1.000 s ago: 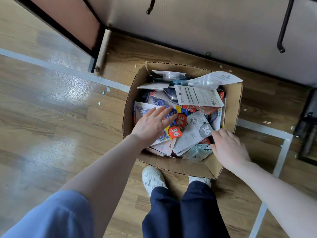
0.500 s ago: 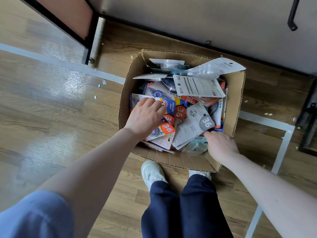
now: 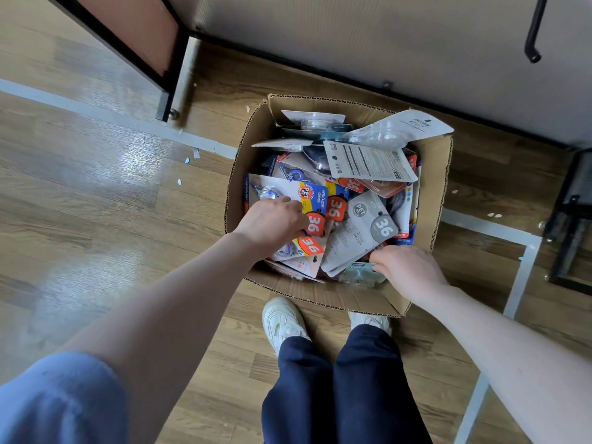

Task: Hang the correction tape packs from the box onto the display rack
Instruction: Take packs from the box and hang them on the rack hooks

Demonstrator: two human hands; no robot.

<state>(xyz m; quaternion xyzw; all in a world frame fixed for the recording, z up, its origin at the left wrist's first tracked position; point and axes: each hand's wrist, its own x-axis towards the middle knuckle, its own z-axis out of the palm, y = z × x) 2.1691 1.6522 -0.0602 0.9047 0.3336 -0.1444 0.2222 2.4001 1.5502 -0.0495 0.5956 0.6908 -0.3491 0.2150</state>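
Note:
An open cardboard box [image 3: 439,193] stands on the floor in front of my feet, filled with several correction tape packs in blister cards. My left hand [image 3: 272,224] is curled on a blue-and-yellow pack [image 3: 312,195] with a red "36" sticker at the box's left side. At the near right corner my right hand [image 3: 407,270] has its fingers closed on the lower edge of a grey pack [image 3: 362,232] marked "36". One black hook [image 3: 533,43] of the display rack hangs at the top right, in front of the pale panel [image 3: 368,43].
Wood floor with white tape lines [image 3: 515,283] runs all around. A black-framed stand [image 3: 160,75] rises at the upper left, and a black metal frame [image 3: 570,225] sits at the right edge. My white shoes [image 3: 282,322] touch the box's near side.
My left hand went from flat on the packs to curled around one. My right hand slid in from the box's rim onto the grey pack's edge. The view dipped slightly lower.

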